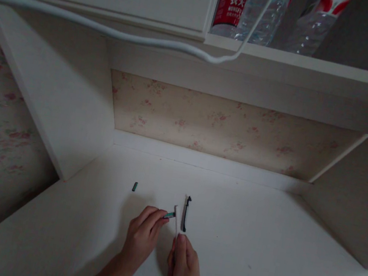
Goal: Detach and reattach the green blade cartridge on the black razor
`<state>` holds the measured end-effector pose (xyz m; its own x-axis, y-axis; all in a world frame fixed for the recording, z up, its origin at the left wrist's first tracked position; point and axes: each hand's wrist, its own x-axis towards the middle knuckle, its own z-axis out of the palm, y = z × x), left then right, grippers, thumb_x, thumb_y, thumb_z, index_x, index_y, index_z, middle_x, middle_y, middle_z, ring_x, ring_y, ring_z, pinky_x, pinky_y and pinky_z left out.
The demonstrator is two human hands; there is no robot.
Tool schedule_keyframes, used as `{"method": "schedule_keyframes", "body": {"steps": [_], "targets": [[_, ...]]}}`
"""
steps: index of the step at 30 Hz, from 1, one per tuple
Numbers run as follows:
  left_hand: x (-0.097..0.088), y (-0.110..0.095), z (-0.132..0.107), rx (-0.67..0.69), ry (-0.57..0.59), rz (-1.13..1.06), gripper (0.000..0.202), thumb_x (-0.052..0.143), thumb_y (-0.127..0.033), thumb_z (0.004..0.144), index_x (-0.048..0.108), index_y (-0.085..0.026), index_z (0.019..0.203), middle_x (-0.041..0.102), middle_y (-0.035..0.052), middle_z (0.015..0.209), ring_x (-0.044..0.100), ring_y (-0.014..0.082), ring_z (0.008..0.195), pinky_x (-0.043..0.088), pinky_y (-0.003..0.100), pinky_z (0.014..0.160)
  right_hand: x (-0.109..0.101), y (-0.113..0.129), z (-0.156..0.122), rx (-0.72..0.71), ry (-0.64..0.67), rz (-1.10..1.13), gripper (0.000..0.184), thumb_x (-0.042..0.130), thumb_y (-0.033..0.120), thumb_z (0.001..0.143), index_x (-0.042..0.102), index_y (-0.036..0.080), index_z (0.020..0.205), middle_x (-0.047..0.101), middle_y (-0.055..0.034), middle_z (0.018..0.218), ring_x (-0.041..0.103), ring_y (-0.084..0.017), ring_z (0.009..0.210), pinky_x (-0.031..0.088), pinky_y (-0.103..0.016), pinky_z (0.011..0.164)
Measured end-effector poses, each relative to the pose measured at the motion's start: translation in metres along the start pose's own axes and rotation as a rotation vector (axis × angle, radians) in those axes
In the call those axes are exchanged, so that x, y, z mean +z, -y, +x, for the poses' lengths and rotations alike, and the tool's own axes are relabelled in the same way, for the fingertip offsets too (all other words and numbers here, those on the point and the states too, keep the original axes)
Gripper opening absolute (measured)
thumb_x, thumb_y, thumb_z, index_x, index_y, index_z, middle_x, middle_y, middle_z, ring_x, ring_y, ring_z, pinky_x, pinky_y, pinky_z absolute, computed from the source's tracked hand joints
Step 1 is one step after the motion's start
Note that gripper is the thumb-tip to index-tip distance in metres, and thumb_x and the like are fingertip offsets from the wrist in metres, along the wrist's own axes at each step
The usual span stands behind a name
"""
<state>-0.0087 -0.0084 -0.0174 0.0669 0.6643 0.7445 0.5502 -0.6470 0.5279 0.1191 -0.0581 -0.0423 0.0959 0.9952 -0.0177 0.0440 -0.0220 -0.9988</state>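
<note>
My left hand [142,236] rests on the white desk [255,263] with its fingertips pinched on a small green piece [169,215]. My right hand [184,270] lies just to the right, fingers together, its fingertip pressing the near end of a thin white strip [176,219]. A narrow black part [186,213] lies on the desk right beside the strip, apart from both hands. Another small green piece [135,186] sits alone further left and back.
A floral-papered back wall [228,126] and white side panels close in the desk alcove. Above, a shelf [306,62] holds several plastic water bottles [261,14]. A white cable [117,32] hangs across the upper front.
</note>
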Motion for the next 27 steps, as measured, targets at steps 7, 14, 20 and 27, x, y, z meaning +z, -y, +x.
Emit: {"method": "schedule_keyframes", "body": {"steps": [7,14,20,27], "targets": [[0.001,-0.001,0.0,-0.001,-0.008,-0.027,0.014,0.051,-0.016,0.091,0.064,-0.018,0.093,0.061,0.0028,0.082,0.063,0.0114,0.074,0.053,0.02,0.069,0.003,0.001,-0.003,0.008,0.069,0.004,0.048,0.035,0.062,0.09,0.043,0.022,0.064,0.037,0.0061,0.048,0.032,-0.01,0.042,0.023,-0.023,0.041],[0.003,-0.001,-0.001,-0.011,-0.002,-0.035,0.012,0.053,-0.017,0.09,0.064,-0.018,0.095,0.061,0.0027,0.082,0.063,0.0116,0.074,0.053,0.02,0.068,0.002,-0.01,0.0,-0.006,0.001,0.001,0.049,0.036,0.063,0.088,0.046,0.022,0.064,0.042,0.0041,0.051,0.038,-0.012,0.045,0.029,-0.024,0.043],[0.003,-0.001,-0.001,-0.018,-0.017,-0.035,0.012,0.054,-0.018,0.09,0.064,-0.019,0.095,0.062,0.0028,0.082,0.062,0.012,0.075,0.053,0.021,0.069,0.005,-0.011,-0.002,-0.009,-0.027,-0.026,0.05,0.032,0.06,0.091,0.046,0.022,0.064,0.043,0.0034,0.052,0.038,-0.012,0.045,0.03,-0.024,0.044],[0.002,-0.001,-0.001,-0.023,-0.017,-0.05,0.014,0.051,-0.016,0.09,0.064,-0.019,0.094,0.062,0.0032,0.082,0.062,0.0121,0.075,0.053,0.021,0.068,0.006,-0.008,-0.005,-0.045,-0.04,-0.09,0.051,0.035,0.065,0.088,0.048,0.022,0.064,0.045,0.0033,0.052,0.041,-0.013,0.047,0.033,-0.024,0.045]]}}
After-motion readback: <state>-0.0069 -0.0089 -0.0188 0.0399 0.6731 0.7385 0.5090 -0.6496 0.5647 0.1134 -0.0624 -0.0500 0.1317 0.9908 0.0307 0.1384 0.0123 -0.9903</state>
